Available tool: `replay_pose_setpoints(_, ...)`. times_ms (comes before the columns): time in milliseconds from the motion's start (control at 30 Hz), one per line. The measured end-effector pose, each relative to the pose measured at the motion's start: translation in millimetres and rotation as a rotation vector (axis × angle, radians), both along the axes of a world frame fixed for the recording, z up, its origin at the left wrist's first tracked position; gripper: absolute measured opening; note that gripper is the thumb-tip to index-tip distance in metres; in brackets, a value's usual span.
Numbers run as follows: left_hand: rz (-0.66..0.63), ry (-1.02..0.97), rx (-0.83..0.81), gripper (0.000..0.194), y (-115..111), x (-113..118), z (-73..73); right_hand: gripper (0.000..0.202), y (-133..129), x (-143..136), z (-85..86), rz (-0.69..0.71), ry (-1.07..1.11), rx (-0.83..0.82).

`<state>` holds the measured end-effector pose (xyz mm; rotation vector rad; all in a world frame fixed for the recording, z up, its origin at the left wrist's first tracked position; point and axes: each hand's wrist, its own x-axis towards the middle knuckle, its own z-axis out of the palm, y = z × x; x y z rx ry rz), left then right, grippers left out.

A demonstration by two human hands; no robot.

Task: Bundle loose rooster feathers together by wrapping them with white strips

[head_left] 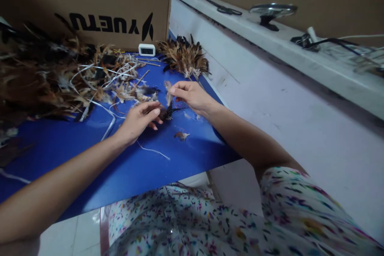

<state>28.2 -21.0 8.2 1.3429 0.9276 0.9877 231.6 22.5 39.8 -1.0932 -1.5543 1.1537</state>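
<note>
Over the blue table (132,176), my right hand (192,96) pinches a small pale brown feather (168,91) between thumb and fingers. My left hand (141,121) is just to the left and nearer to me, its fingers curled beside a dark feather (169,111); whether it grips that feather is hard to tell. A small loose brown feather (181,136) lies on the table below my hands. Behind my left hand spreads a tangle of feathers and white string (112,118). A thin white thread (154,151) lies close to my left wrist.
A large pile of brown feathers (39,76) covers the left side. A feather bundle (184,56) stands at the back by the wall, next to a small white digital clock (147,50). Behind is a cardboard box (90,4). A ledge (234,18) at right holds a mirror (273,9) and cables.
</note>
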Motion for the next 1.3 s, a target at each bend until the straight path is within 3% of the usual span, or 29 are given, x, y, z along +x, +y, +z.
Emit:
replay_pose_setpoints(167, -0.059, -0.134, -0.215, 0.045, -3.2, 7.4, 0.9, 0.028, -22.8, -22.5, -4.1, -0.008, 0.071, -0.032)
replay_pose_setpoints(333, -0.008, -0.155, -0.226, 0.035, -6.9, 2.0, -3.2, 0.024, -40.9, -36.8, -16.8, -0.019, 0.074, -0.029)
replay_pose_setpoints(467, 0.035, -0.177, -0.189, 0.032, -5.4, -4.8, -5.3, 0.020, -33.0, -30.6, -23.3, -0.082, -0.037, 0.020)
replay_pose_setpoints(600, 0.145, -0.209, -0.092, 0.024, 1.8, -14.8, -10.2, 0.013, -2.1, -8.5, -32.6, -0.311, -0.379, 0.178)
replay_pose_setpoints(700, 0.238, -0.233, -0.028, 0.018, 8.4, -20.9, -14.5, 0.018, 14.7, -0.8, -37.3, -0.405, -0.741, 0.127)
replay_pose_setpoints(800, 0.280, -0.260, 0.006, 0.014, 11.6, -22.5, -17.8, 0.025, 22.2, -6.0, -38.9, -0.380, -0.966, 0.072)
replay_pose_setpoints(933, 0.267, -0.272, 0.001, 0.013, 9.9, -20.1, -20.5, 0.015, 28.8, -17.4, -39.9, -0.276, -1.094, 0.060)
replay_pose_setpoints(1100, 0.285, -0.289, -0.022, 0.012, 7.9, -18.3, -20.4, 0.019, 32.5, -20.1, -41.5, -0.252, -1.114, 0.074)
replay_pose_setpoints(1300, 0.308, -0.335, -0.057, 0.013, 12.1, -16.2, -22.2, 0.016, 40.5, -7.4, -43.4, -0.295, -0.746, 0.154)
